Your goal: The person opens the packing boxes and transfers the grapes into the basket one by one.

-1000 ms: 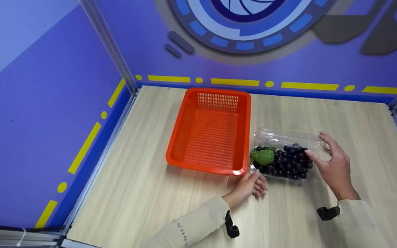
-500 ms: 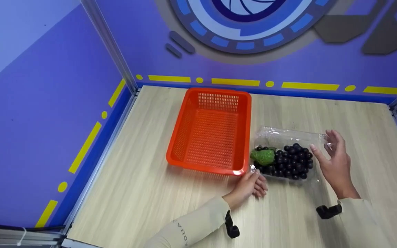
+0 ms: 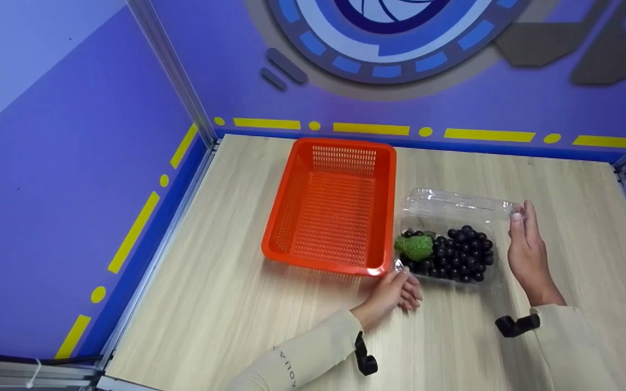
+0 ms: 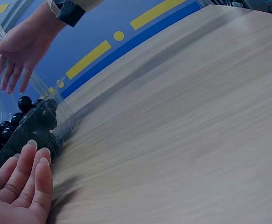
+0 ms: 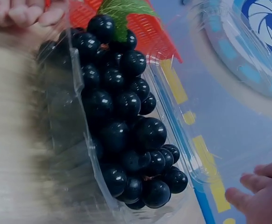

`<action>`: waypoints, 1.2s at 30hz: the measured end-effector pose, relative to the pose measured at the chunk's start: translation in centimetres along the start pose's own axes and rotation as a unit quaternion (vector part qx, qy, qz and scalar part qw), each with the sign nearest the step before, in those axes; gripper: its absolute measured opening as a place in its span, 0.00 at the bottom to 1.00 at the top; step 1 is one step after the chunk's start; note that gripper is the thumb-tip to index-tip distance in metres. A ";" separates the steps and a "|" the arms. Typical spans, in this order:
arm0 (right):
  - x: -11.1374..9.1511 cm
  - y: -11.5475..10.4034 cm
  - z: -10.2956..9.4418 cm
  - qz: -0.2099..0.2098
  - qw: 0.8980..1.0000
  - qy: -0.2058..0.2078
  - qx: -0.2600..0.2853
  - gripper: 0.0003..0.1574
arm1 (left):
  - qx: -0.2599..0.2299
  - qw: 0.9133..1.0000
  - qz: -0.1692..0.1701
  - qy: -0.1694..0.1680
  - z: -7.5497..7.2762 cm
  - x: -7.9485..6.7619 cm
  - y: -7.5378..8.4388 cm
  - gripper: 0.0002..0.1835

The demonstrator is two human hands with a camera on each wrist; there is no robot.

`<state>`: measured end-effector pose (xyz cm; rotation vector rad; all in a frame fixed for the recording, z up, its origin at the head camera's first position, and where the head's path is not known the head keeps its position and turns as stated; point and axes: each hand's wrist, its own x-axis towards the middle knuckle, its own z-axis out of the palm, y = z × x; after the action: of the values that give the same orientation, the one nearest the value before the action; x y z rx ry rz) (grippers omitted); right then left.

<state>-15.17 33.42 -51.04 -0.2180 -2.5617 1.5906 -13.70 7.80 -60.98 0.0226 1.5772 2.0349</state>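
A hinged clear plastic container (image 3: 449,282) stands on the table with its lid (image 3: 454,201) raised at the back. It holds a bunch of black grapes (image 3: 462,252) and a green leaf (image 3: 415,247). At the lid's right corner is my right hand (image 3: 530,260), its fingers fairly straight and the thumb at the plastic edge. My left hand (image 3: 392,293) rests at the container's front left corner, fingers relaxed; in the left wrist view those fingertips (image 4: 43,182) lie beside the clear wall. Its thumb is hidden there.
A red perforated basket (image 3: 329,217) stands directly left of the container, with bare mesh showing inside. Blue panels (image 3: 427,108) with yellow dashes border the wooden table (image 3: 210,293) at the back and left.
The lid has swung further up and back. My right hand has moved slightly backward with it, its fingers straightening. The left hand, grapes and basket have stayed in place.
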 end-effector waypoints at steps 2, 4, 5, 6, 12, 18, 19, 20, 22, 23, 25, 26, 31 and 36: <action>0.2 0.0 0.1 0.001 1.000 -0.005 0.012 0.37 | 0.000 1.000 0.001 0.001 0.0 0.0 0.0 0.20; 0.3 0.0 0.2 -0.002 1.000 -0.001 0.029 0.37 | 0.004 1.000 0.003 0.000 0.0 0.0 0.0 0.20; 0.4 0.0 0.2 -0.003 0.999 0.002 0.041 0.37 | 0.007 1.000 0.004 0.000 -0.1 0.0 0.0 0.20; 0.5 0.0 0.2 -0.003 0.999 0.007 0.052 0.38 | 0.009 1.000 0.005 0.000 -0.1 0.0 0.0 0.20; 1.1 0.1 0.7 0.022 0.982 0.067 0.174 0.30 | 0.016 1.000 0.007 0.002 -0.1 -0.1 -0.1 0.21; 1.3 0.1 1.2 0.036 0.972 0.118 0.199 0.12 | 0.011 1.000 0.002 0.000 0.0 -0.1 0.0 0.20; 1.3 0.1 1.3 0.035 0.974 0.120 0.187 0.13 | 0.010 1.000 0.001 0.001 0.0 -0.1 0.1 0.20; 1.3 0.1 1.3 0.034 0.977 0.122 0.171 0.15 | 0.012 1.000 0.003 0.001 0.0 -0.1 0.0 0.20; 1.3 0.2 1.4 0.028 0.983 0.119 0.138 0.20 | 0.010 1.000 0.001 0.002 0.0 -0.1 0.0 0.20; 1.3 0.3 1.3 0.024 0.986 0.116 0.121 0.23 | 0.010 1.000 0.000 0.003 0.0 -0.2 0.0 0.20; 1.3 0.4 1.2 0.011 0.991 0.104 0.086 0.28 | 0.013 1.000 0.000 0.004 0.0 -0.2 0.0 0.20; 1.3 0.5 1.0 0.004 0.993 0.093 0.071 0.30 | 0.014 1.000 0.000 0.004 0.0 -0.1 0.0 0.20; 1.1 1.1 0.4 -0.009 0.999 0.019 0.029 0.36 | 0.019 1.000 0.000 0.010 0.0 -0.2 0.1 0.21; 1.2 1.7 0.1 0.019 0.999 -0.044 0.015 0.40 | 0.024 1.000 0.006 0.000 0.0 -0.1 0.0 0.22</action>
<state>-16.22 34.30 -52.59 -0.1984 -2.6114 1.6862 -13.60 7.71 -60.92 0.0507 1.6289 2.0055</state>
